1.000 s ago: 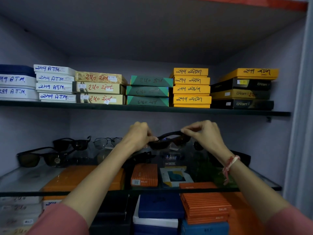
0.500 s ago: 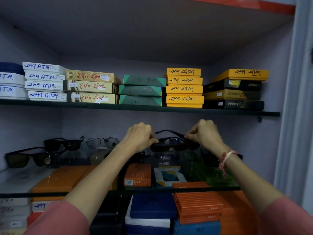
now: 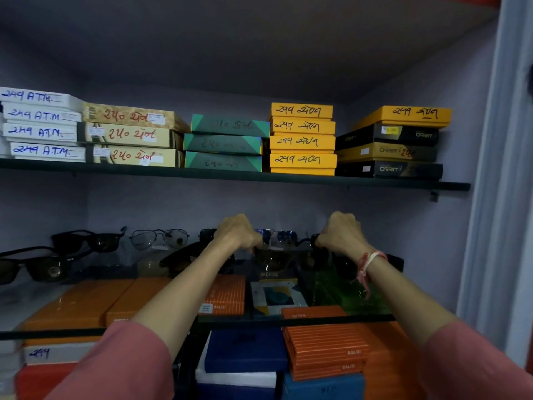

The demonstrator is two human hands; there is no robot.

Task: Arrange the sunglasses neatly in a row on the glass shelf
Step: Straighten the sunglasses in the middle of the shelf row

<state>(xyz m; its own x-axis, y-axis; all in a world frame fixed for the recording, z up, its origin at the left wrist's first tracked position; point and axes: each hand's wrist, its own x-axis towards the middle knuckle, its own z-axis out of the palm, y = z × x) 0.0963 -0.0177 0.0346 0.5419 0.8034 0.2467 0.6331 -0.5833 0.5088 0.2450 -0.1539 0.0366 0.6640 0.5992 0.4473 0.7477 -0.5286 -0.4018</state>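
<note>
Both hands grip one pair of dark sunglasses [image 3: 278, 239] at the back middle of the glass shelf [image 3: 317, 320]. My left hand [image 3: 235, 230] pinches its left end and my right hand [image 3: 341, 233] its right end; the lenses show between them. Along the back left stand a black pair [image 3: 86, 241] and a clear wire-framed pair [image 3: 158, 238]. Another dark pair [image 3: 31, 265] lies at the far left, nearer the front. More dark frames [image 3: 184, 256] sit partly hidden behind my left forearm, and one [image 3: 395, 261] shows behind my right wrist.
The shelf above [image 3: 230, 176] carries stacked boxes: white, beige, green, yellow and black. Under the glass lie orange boxes [image 3: 323, 345], blue boxes [image 3: 245, 350] and white ones. The cabinet's right wall [image 3: 496, 197] stands close to my right arm.
The held sunglasses have gone from raised in front of me, down and back toward the rear of the glass shelf. My view has shifted to the right.
</note>
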